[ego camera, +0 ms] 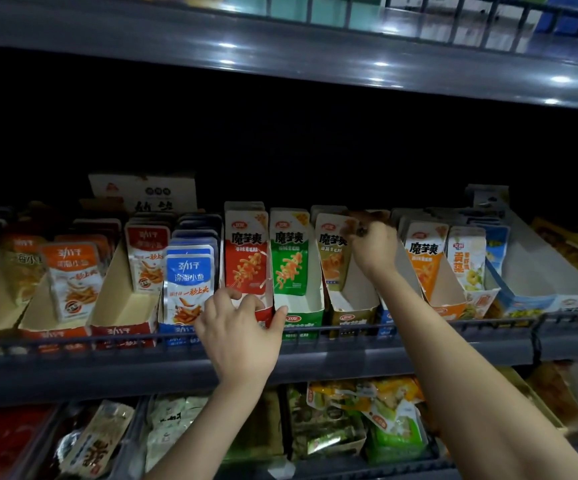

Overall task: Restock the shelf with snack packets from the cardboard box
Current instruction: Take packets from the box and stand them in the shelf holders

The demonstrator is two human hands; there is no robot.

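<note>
- The right hand [372, 245] was up just right of the green cardboard display tray [310, 308]. Its fingers were bunched tight, pinching the top edge of the olive-brown foil snack packets [332, 259]. Blur hid how many packets it had hold of.
- The left hand [242, 330] sat just left of the green cardboard display tray. Its fingers were curled over the front lip of the red cardboard display tray [265, 315], and its thumb reached across to touch the green tray's front corner.
- The step looked like settling packets into the row right of the green tray. It would go best if the packets were pushed down until their bottoms met the tray floor, faces forward and tops level with their neighbours.
- The left hand seemed well placed to brace the trays, since a firm push could slide a light tray back from the dark metal shelf rail [419, 330] in front of the green tray.
- The olive-brown foil snack packets were flat, glossy, upright pouches with bold black characters and a food picture. They stood in a leaning row at the back of their tray, leaving its front part bare.
- They looked thin and slippery, so they were likely to flop forward if let go too soon.
- The supply cardboard box was not in view.
</note>
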